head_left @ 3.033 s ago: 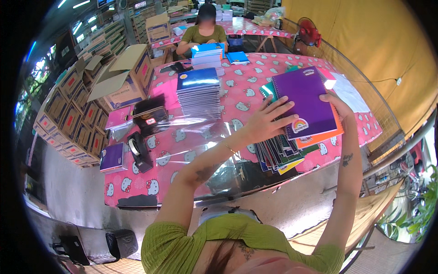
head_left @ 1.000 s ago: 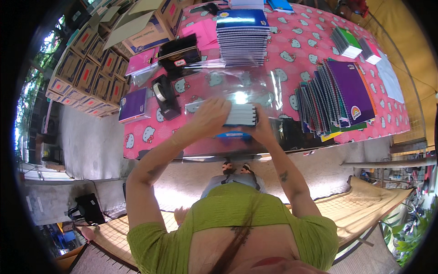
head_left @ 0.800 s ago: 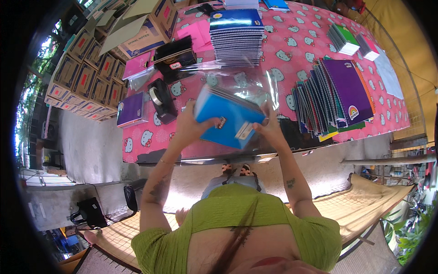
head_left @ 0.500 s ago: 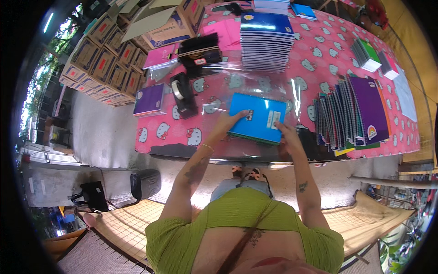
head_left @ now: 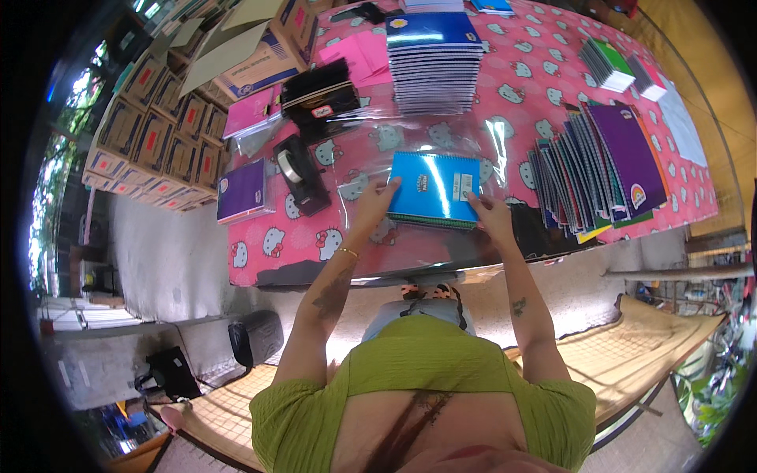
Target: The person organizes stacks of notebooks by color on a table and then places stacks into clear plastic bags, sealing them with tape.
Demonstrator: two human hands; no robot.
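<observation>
A small stack of spiral notebooks with a bright blue cover [head_left: 430, 189] on top lies near the front edge of the table, over a sheet of clear plastic film [head_left: 351, 162]. Green edges show beneath the blue cover. My left hand [head_left: 377, 199] grips the stack at its left edge, thumb on the cover. At the right edge, my right hand [head_left: 493, 218] pinches the stack, its thumb beside a white label. The undersides of both hands' grips are hidden.
Left of me stand a black tape dispenser [head_left: 301, 175], a wrapped purple notebook pack [head_left: 243, 191] and a black box [head_left: 319, 98]. Behind is a tall notebook stack [head_left: 434, 71]; to the right, a leaning row of notebooks [head_left: 603, 169]. Cardboard boxes [head_left: 154, 134] fill the far left.
The blue-topped stack now lies straighter. My left hand has slid off the cover's middle to its left edge, uncovering the print there. The whole view has shifted slightly.
</observation>
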